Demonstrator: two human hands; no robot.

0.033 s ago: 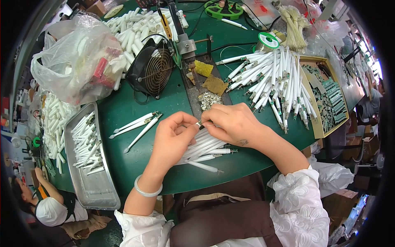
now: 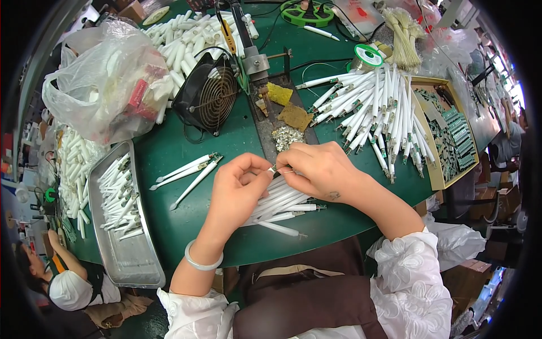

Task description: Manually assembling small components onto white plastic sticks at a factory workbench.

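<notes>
Above a row of white plastic sticks (image 2: pixel 280 199), my two hands meet at the middle of the bench. My left hand (image 2: pixel 240 189) is closed, thumb and forefinger pinching a small white piece with a dark end (image 2: pixel 274 170). Most of that piece is hidden by the fingers. Right beside it, my right hand (image 2: pixel 319 169) is closed in a pinch on a thin pale wire (image 2: pixel 289 172) that seems to run to the piece; whether they are joined I cannot tell. The sticks beneath have metal ends pointing right. Three more white sticks (image 2: pixel 195 182) lie left of my left hand.
A soldering iron in a stand (image 2: pixel 257 63) rises beyond my hands, with sponges (image 2: pixel 294 116) and solder scraps (image 2: pixel 287 137). A black fan (image 2: pixel 210 96), metal tray (image 2: pixel 157 265) and plastic bag (image 2: pixel 107 79) stand left. Rightward are piled sticks (image 2: pixel 389 107) and a box of circuit boards (image 2: pixel 468 169).
</notes>
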